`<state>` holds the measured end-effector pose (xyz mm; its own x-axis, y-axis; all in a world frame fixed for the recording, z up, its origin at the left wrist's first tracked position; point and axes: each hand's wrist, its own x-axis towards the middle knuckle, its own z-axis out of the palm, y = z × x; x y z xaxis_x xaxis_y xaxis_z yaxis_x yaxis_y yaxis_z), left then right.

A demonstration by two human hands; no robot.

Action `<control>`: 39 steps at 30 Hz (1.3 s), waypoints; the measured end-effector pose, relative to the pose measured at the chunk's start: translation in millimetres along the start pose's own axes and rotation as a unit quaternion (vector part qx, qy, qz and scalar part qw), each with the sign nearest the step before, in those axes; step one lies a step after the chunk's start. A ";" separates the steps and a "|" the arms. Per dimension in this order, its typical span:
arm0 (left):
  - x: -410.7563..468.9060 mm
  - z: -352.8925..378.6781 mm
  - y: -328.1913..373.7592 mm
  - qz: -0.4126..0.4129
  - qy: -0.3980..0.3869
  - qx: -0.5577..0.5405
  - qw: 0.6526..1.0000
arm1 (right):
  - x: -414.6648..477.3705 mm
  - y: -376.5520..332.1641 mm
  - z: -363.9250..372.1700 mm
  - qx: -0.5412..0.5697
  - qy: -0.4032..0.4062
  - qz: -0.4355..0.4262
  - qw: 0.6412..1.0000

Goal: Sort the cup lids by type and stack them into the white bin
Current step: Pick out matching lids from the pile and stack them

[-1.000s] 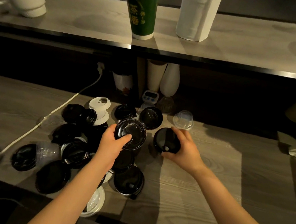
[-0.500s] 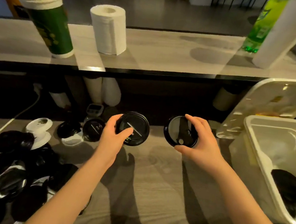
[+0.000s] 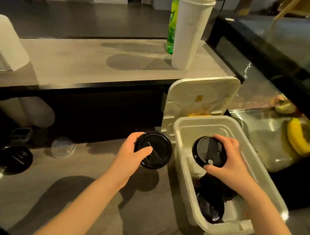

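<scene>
Over the white bin (image 3: 194, 131), right hand (image 3: 231, 165) grasps a black lid (image 3: 208, 151); left hand (image 3: 128, 153) grasps a second lid (image 3: 155, 149). Stack each level, by type.

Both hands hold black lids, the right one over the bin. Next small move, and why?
Probably lower the right hand so its black round plastic lid settles onto the dark lids lying in the white plastic bin: it hangs over the opening, while the left hand holds a second black lid outside the rim.
</scene>
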<state>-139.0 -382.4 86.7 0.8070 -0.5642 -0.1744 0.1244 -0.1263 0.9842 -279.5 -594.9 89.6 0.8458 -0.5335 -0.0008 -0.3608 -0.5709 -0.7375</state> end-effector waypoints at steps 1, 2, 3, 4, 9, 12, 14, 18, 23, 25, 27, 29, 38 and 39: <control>2.9 11.6 2.6 0.002 -0.002 0.003 1.000 | 3.3 12.1 -9.8 -0.018 -0.011 0.008 1.000; 6.4 23.5 4.5 0.004 -0.003 0.004 1.000 | 6.7 24.2 -19.9 -0.041 -0.028 0.017 0.999; 9.6 34.0 6.0 0.006 -0.003 0.004 1.000 | 10.3 34.8 -28.2 -0.067 -0.050 0.025 0.996; 11.6 42.3 7.6 0.007 -0.003 0.003 1.000 | 13.4 43.2 -34.0 -0.100 -0.079 0.030 0.991; 20.9 80.0 12.3 0.000 0.002 -0.006 1.000 | 25.1 69.2 -45.3 -0.300 -0.229 0.009 0.926; 22.9 92.8 13.1 0.001 0.010 -0.004 1.000 | 28.3 76.0 -34.3 -0.383 -0.282 -0.007 0.880; 22.5 97.1 12.6 -0.001 0.018 -0.011 1.000 | 28.9 79.4 -23.6 -0.408 -0.302 -0.009 0.862; 21.1 101.5 9.8 -0.008 0.033 -0.021 0.999 | 29.8 79.9 -12.5 -0.416 -0.302 -0.005 0.858; 18.1 106.2 8.4 -0.010 0.038 -0.028 0.999 | 27.3 79.8 -19.1 -0.404 -0.297 0.023 0.865; 15.6 107.7 7.1 -0.009 0.038 -0.026 0.999 | 23.7 79.7 -20.8 -0.416 -0.292 0.020 0.861; 12.7 108.6 5.4 -0.008 0.038 -0.023 0.999 | 19.7 80.1 -19.2 -0.422 -0.281 0.000 0.862; 11.2 108.7 3.3 -0.008 0.037 -0.023 0.999 | 17.9 80.9 -17.3 -0.418 -0.280 -0.008 0.864; 13.2 114.8 4.6 -0.025 0.046 0.025 0.998 | 27.4 59.7 -41.5 -0.097 -0.120 -0.043 0.987; 13.3 117.3 5.5 -0.023 0.040 0.029 0.999 | 26.9 51.2 -42.3 0.012 -0.108 -0.028 0.994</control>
<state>-195.4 -486.3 86.0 0.8453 -0.4899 -0.2133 0.1297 -0.1991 0.9714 -291.8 -664.8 80.3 0.9298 -0.3536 -0.1019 -0.3034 -0.5795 -0.7564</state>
